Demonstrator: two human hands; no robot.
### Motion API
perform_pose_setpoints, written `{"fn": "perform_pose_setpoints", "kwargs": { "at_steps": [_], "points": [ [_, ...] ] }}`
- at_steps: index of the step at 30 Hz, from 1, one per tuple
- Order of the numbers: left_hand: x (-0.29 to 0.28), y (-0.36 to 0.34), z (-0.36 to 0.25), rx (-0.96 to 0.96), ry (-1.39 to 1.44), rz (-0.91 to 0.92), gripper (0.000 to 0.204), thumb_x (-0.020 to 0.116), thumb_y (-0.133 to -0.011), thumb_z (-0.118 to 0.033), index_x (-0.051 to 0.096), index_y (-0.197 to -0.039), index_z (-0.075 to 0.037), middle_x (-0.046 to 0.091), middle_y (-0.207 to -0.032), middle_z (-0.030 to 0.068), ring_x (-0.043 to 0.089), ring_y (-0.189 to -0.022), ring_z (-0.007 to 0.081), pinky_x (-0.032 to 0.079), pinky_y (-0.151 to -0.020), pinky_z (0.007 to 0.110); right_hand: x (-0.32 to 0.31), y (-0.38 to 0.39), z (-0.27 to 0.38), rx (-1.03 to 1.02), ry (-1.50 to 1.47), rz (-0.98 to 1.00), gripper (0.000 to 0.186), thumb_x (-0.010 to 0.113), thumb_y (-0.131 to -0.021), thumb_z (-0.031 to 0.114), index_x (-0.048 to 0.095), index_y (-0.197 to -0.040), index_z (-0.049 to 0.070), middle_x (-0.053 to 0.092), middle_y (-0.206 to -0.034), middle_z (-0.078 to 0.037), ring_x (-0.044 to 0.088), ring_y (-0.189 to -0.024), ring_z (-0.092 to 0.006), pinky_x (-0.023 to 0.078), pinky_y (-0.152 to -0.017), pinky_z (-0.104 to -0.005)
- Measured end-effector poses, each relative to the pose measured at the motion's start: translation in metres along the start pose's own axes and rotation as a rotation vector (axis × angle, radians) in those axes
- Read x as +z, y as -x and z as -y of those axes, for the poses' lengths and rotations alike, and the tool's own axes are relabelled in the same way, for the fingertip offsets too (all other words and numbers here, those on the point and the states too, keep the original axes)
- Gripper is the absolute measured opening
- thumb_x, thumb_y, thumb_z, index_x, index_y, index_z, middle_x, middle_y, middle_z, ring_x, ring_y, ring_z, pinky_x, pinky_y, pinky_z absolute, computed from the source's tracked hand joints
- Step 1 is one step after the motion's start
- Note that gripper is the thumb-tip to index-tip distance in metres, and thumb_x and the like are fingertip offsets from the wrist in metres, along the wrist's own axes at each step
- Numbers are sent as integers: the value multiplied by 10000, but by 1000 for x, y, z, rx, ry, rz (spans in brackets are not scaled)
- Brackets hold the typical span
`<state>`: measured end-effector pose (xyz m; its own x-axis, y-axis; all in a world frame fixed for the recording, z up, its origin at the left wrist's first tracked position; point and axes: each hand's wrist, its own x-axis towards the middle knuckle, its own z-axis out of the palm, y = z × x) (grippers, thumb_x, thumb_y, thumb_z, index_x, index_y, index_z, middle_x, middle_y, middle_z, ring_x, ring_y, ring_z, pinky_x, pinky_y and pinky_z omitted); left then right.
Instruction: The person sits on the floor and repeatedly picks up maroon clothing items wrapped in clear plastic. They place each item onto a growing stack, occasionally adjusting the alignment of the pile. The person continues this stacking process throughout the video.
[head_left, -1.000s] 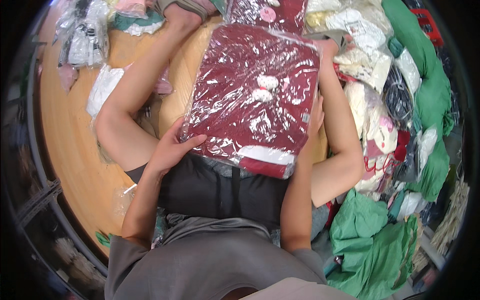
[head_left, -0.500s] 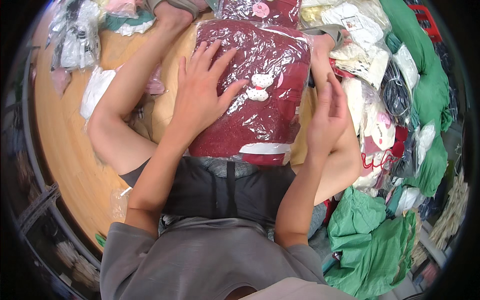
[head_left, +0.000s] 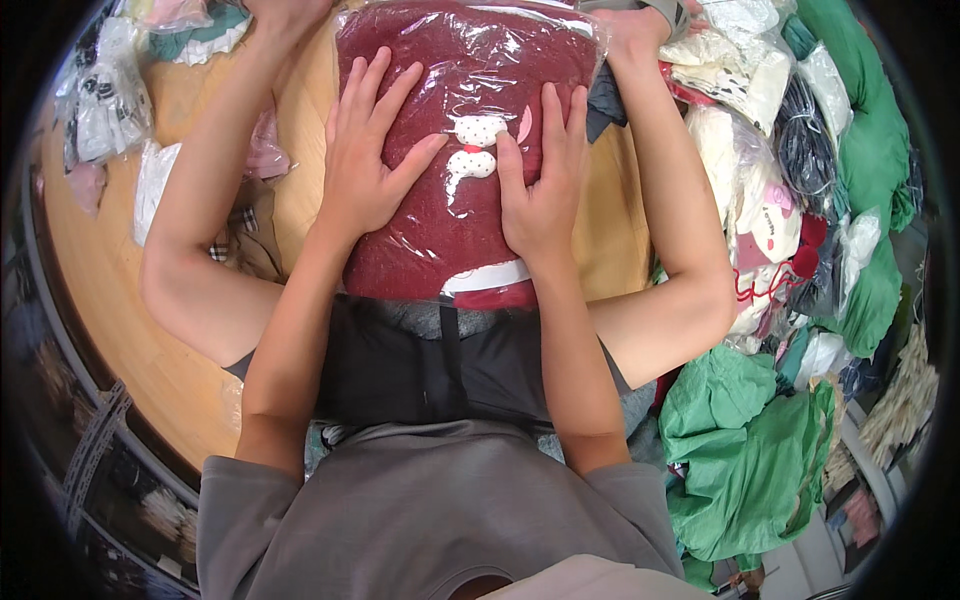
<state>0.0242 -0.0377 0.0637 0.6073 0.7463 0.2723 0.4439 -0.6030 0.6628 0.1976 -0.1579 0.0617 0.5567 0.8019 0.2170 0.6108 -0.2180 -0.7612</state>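
A clear plastic bag with folded burgundy fabric (head_left: 425,255) lies in front of me between my bent legs, a white spotted figure (head_left: 478,130) on its middle. My left hand (head_left: 370,160) rests flat on the bag's left half, fingers spread. On the right half lies my right hand (head_left: 540,195), fingers extended and thumb beside the figure. The bag's far edge runs up to the top of the picture.
Bagged clothes and pink cloth (head_left: 105,100) lie at upper left on the wooden surface (head_left: 115,300). Along the right are piled bagged white garments (head_left: 725,160), a long green bundle (head_left: 865,160) and a crumpled green sack (head_left: 740,470). Dark shelving (head_left: 85,470) stands at lower left.
My hands have left the bag's edges and now lie spread on its top; the right one came in from beside it. The bag sits flatter, and the whole view has shifted somewhat.
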Motion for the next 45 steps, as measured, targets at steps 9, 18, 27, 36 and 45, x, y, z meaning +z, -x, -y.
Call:
{"fn": "perform_pose_setpoints", "kwargs": {
  "at_steps": [9,18,27,36,45],
  "points": [
    [2,-2,14,-190,139,-93,646,603,-1021,-435,430,-1577,-154,269,-1678,211,235,-1555,408,218,-1255,463,0,-4,3,-34,-32,-6,679,724,-943,292,470,-1537,86,312,-1630,-287,336,-1487,-469,284,-1207,-505],
    [-1,-62,45,-387,172,-20,830,450,-1027,-621,341,-1592,-21,261,-1664,265,265,-1548,389,235,-1247,426,-6,-5,23,11,144,52,958,777,-855,541,355,-1610,129,215,-1681,-251,235,-1530,-465,192,-1216,-579],
    [32,-172,93,-480,47,131,651,561,-990,-492,612,-1281,88,645,-1283,330,601,-1255,439,448,-1085,441,-4,-8,16,28,54,8,959,801,-854,492,347,-1611,116,219,-1665,-291,260,-1523,-464,233,-1211,-553],
    [51,-197,80,-497,-136,22,859,862,-773,-489,540,-1360,49,680,-1260,260,656,-1178,400,502,-1030,450,-1,-16,13,60,24,-58,947,815,-847,463,370,-1592,84,259,-1630,-334,313,-1493,-477,283,-1190,-539],
    [46,-203,60,-182,-470,-111,642,723,-916,-483,620,-1314,10,603,-1297,228,630,-1169,404,519,-970,476,-4,-11,10,-21,69,-124,956,835,-812,489,419,-1563,70,303,-1601,-336,370,-1434,-504,329,-1144,-562]
  ]
}}
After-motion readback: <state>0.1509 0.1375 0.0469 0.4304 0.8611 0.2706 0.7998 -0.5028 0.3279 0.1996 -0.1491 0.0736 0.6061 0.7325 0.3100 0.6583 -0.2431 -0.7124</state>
